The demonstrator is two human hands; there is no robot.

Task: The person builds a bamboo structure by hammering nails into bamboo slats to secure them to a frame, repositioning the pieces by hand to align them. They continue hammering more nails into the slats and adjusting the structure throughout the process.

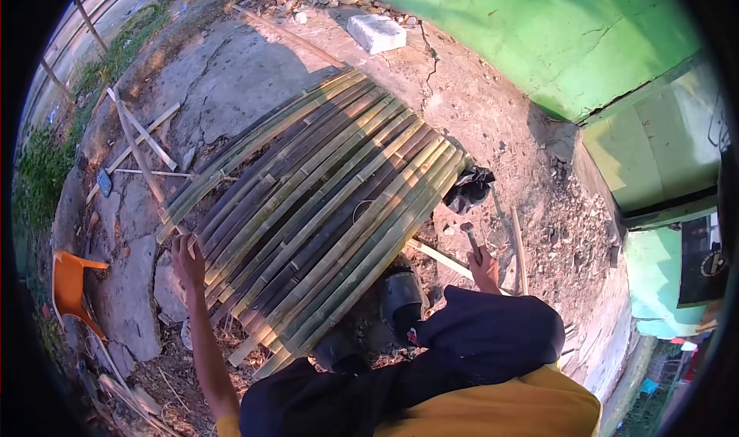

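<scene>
A panel of long split bamboo slats [308, 198], green, tan and dark brown, lies side by side in front of me. My left hand [187, 261] is at the panel's left edge, beside the slat ends. Its fingers look curled together, and what they hold is too small to make out. To the right of the panel, my right hand [483, 270] is closed around the handle of a hammer [467, 229], whose head points away from me. A pale wooden strip [443, 258] runs from under the panel's right edge toward my right knee.
A white block [376, 34] lies on the ground beyond the panel. Loose wooden sticks [138, 137] and a blue phone-like object [104, 181] are at left, near an orange plastic chair [71, 283]. Crumpled black plastic [469, 190] touches the panel's right corner. A green wall [539, 29] bounds the right.
</scene>
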